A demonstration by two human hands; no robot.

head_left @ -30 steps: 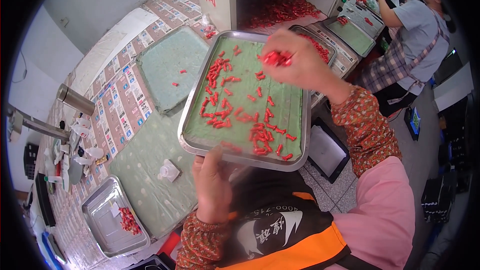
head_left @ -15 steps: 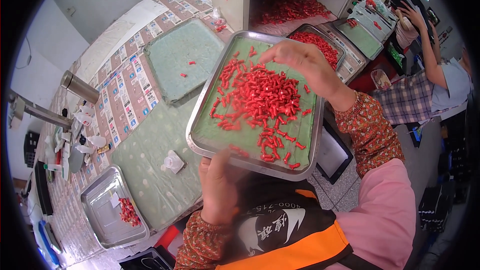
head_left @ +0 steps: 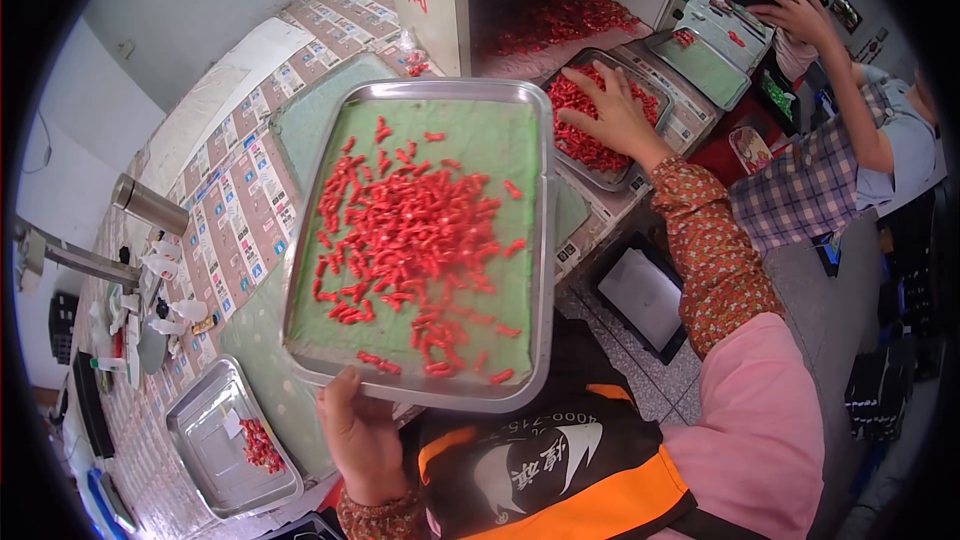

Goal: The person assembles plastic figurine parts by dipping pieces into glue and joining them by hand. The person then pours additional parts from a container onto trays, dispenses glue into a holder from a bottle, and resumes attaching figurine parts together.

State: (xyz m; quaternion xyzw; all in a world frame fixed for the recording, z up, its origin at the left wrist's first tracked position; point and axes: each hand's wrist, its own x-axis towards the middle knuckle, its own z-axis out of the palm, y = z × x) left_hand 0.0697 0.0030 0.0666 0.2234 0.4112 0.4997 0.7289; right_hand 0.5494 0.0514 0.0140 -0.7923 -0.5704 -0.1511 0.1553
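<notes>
My left hand (head_left: 362, 440) grips the near left corner of a metal tray (head_left: 420, 397), its thumb over the rim and its other fingers partly hidden. The tray is lined with green cloth and tilts toward me. A heap of small red knobbed pieces (head_left: 410, 225) lies on the cloth, some blurred by motion. Farther right, my right hand (head_left: 615, 118) is spread over a second tray (head_left: 603, 180) filled with similar red pieces. Its fingers are apart and hold nothing; whether they touch the pieces, I cannot tell.
A pale box-like cabinet (head_left: 425, 15) behind holds more red pieces. A green-lined tray (head_left: 715, 75) stands at the back right, near another person (head_left: 810, 165). At left are a steel flask (head_left: 150, 202) and a metal tray (head_left: 215, 465) with a few pieces.
The held tray has moved left and toward me, now covering most of the pale green tray on the table. My right hand has gone from above it to the tray farther right.
</notes>
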